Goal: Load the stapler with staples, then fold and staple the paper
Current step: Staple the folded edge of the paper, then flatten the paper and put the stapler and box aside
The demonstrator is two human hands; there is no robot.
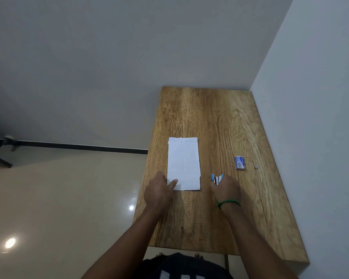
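Two grey walls (109,57) and a glossy floor (58,188) enclose a wooden table (210,117), which we judge smooth enough for sliding. The paper (183,162) lies flat on it. We judge it light and limp. The left hand (159,190) presses its near-left corner with a straight finger. Right of the paper, the right hand (227,190) curls round the stapler (217,179), which is rigid and best gripped mid-body. Farther right sits the light staple box (239,162).
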